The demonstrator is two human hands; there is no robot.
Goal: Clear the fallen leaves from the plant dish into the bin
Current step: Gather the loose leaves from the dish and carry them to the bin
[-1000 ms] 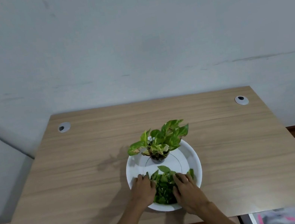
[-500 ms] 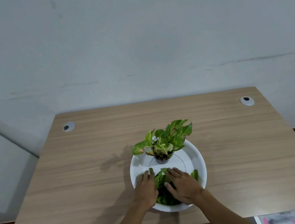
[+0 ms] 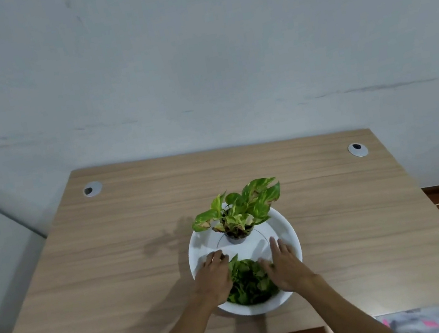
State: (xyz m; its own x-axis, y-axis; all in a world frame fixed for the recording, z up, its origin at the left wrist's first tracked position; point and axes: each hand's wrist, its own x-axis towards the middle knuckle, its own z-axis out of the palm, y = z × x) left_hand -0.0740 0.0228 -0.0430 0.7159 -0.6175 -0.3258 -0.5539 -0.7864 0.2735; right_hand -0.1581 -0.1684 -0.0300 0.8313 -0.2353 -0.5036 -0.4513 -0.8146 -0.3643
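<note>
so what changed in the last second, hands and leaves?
Both hands spread apart: the left hand slid out toward the dish's left rim, the right hand toward its right side, fingers straight. The loose leaves now sit in one pile between them at the near side of the dish. Nothing is gripped or lifted yet. The plant stays upright on the dish; the table is unchanged.

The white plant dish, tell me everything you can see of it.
The white plant dish is round, shallow and smooth, with a raised rim. It sits flat on the wooden desk. A small potted plant stands at its far side; loose green leaves are heaped at its near side between the left hand and right hand.
</note>
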